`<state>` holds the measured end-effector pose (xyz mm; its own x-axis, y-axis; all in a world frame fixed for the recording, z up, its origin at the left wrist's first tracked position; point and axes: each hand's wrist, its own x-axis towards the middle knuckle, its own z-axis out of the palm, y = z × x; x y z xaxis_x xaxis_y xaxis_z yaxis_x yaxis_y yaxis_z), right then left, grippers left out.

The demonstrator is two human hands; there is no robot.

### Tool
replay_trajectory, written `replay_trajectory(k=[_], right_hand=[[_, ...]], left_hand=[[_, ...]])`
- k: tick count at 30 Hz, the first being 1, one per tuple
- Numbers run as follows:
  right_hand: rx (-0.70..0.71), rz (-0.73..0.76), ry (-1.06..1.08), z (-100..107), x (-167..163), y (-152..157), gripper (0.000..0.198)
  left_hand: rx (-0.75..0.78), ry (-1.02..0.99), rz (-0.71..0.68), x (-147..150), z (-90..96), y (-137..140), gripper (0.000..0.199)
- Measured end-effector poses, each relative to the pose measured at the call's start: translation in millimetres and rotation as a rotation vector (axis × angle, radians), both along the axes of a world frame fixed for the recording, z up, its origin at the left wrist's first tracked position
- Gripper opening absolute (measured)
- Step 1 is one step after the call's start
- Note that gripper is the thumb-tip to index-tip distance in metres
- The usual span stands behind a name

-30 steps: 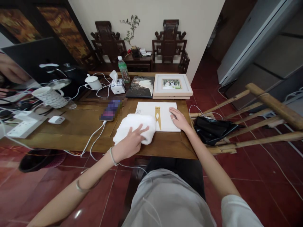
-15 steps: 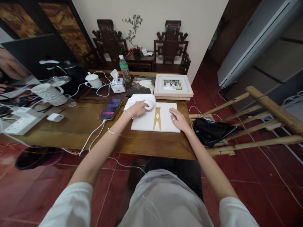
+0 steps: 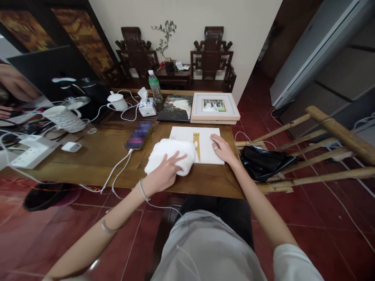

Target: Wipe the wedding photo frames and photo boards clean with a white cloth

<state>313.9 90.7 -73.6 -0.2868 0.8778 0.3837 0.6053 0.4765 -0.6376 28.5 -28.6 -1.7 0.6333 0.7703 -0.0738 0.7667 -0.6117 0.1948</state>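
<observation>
A folded white fluffy towel (image 3: 158, 153) lies under my left hand (image 3: 166, 173), which presses on it with the fingers bent into it. It covers the lower left part of a white board or book (image 3: 210, 153) and overlaps the wooden table. A tan cat-shaped figure (image 3: 197, 145) shows on the white surface, its left side hidden by the towel. My right hand (image 3: 222, 148) rests flat on the right edge of the white board, fingers stretched out and holding nothing.
Behind the board lie a white picture frame (image 3: 216, 116) and a dark photo panel (image 3: 172, 111). A phone (image 3: 138, 136) on a cable, tissue box (image 3: 147, 108), bottle (image 3: 155, 86), patterned mug (image 3: 66, 120) and power strip (image 3: 33, 152) stand leftward. A bamboo rack (image 3: 304, 154) stands right.
My left hand has drawn the towel toward me and slightly left, from the board's upper left to its lower left. My right hand stays on the board's right edge.
</observation>
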Motion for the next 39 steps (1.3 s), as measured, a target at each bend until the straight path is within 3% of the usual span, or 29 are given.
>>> replay_trajectory(k=[5, 10, 13, 16, 24, 28, 32, 39], right_hand=[[0.013, -0.008, -0.014, 0.0, 0.7, 0.4, 0.042], [0.004, -0.006, -0.025, 1.4, 0.9, 0.1, 0.042], [-0.006, 0.001, -0.017, 2.6, 0.6, -0.2, 0.042], [-0.015, 0.004, -0.014, 3.3, -0.4, -0.5, 0.042], [-0.022, 0.003, 0.023, 3.2, -1.4, -1.6, 0.042], [-0.023, -0.001, 0.022, 3.2, -1.1, -1.6, 0.041], [-0.018, -0.003, 0.012, 3.5, -1.2, -1.4, 0.042], [-0.016, -0.003, -0.002, 2.5, -0.6, -0.8, 0.043]], left_hand=[[0.031, -0.118, 0.082, 29.7, -9.1, 41.5, 0.049], [0.130, -0.063, 0.104, 71.4, -16.8, 104.7, 0.048], [0.193, -0.006, 0.125, 84.7, -19.1, 120.5, 0.047], [0.216, 0.055, 0.091, 87.2, -18.9, 105.1, 0.044], [0.234, 0.101, -0.031, 79.0, -14.4, -6.3, 0.035], [0.200, 0.108, -0.065, 77.0, -10.5, -18.2, 0.034], [0.150, 0.098, -0.038, 78.1, -2.0, 11.2, 0.040], [0.117, 0.095, 0.068, 92.0, -1.0, 100.7, 0.047]])
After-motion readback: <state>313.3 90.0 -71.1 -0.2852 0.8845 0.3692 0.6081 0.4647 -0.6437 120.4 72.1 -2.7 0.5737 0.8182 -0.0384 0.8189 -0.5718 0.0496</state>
